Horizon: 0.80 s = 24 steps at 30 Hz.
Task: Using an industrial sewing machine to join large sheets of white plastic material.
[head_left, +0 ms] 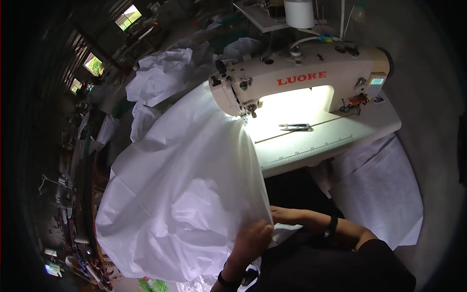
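Observation:
A large sheet of white fabric (pixel 180 194) hangs in loose folds from under the needle area of a white sewing machine (pixel 292 73), its right edge running down toward me. At the lower part of that edge my left hand (pixel 255 238) is closed, gripping the cloth. Just beyond it, my right hand (pixel 281 214) meets the same edge, closed on the cloth, its fingertips partly hidden behind it. Small thread snips (pixel 296 127) lie on the lit machine bed (pixel 321 124), apart from both hands.
More white fabric (pixel 160 75) is heaped behind the machine on the left. Another white piece (pixel 379 185) hangs below the bed at right. A white thread cone (pixel 299 13) stands above the machine. A small orange item with dark cord (pixel 357 100) lies near the machine's right end.

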{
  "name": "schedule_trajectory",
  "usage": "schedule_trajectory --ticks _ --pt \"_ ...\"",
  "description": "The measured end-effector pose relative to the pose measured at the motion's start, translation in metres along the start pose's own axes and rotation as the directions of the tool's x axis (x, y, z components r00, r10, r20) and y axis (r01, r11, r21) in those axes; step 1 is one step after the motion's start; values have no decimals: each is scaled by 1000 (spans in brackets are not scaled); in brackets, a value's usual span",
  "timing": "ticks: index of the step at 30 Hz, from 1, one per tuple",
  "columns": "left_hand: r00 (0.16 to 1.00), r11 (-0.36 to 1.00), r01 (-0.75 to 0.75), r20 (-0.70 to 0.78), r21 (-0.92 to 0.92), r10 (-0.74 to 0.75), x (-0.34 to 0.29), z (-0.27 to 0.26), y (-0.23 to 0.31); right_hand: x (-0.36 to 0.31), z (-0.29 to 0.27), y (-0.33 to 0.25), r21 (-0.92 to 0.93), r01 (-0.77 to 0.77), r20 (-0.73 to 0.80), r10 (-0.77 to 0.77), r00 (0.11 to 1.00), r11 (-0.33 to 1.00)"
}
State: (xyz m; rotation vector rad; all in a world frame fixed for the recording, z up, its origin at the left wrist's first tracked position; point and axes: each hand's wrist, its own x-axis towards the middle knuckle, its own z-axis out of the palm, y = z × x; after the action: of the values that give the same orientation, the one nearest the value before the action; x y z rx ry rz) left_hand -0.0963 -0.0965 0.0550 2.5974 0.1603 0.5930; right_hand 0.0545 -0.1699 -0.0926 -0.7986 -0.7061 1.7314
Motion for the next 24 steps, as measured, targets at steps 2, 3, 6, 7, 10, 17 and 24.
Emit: schedule_trajectory --ticks 2,3,6,7,10,17,24 --pt "960 999 -20 280 -25 26 -3 0 -5 -10 25 -75 -419 31 -466 -244 851 908" --pt "960 999 -33 277 -32 41 -2 1 -5 -8 25 -95 -593 -43 -526 -346 777 804" --pt "937 999 -32 346 -41 44 5 2 -10 8 34 -129 -833 -254 -516 -526 676 492" --pt "937 998 -49 344 -40 60 7 3 -14 15 28 -126 -887 -377 -461 -536 707 267" --pt "929 992 -111 349 -55 123 9 4 -25 29 28 -115 -859 -513 -430 -545 720 1" --pt "961 984 -90 273 152 45 55 3 -60 54 15 -124 -801 -592 -458 -553 696 -82" --pt "953 833 301 -179 464 -244 58 -24 -136 59 17 -131 -713 -676 -502 -535 680 -189"
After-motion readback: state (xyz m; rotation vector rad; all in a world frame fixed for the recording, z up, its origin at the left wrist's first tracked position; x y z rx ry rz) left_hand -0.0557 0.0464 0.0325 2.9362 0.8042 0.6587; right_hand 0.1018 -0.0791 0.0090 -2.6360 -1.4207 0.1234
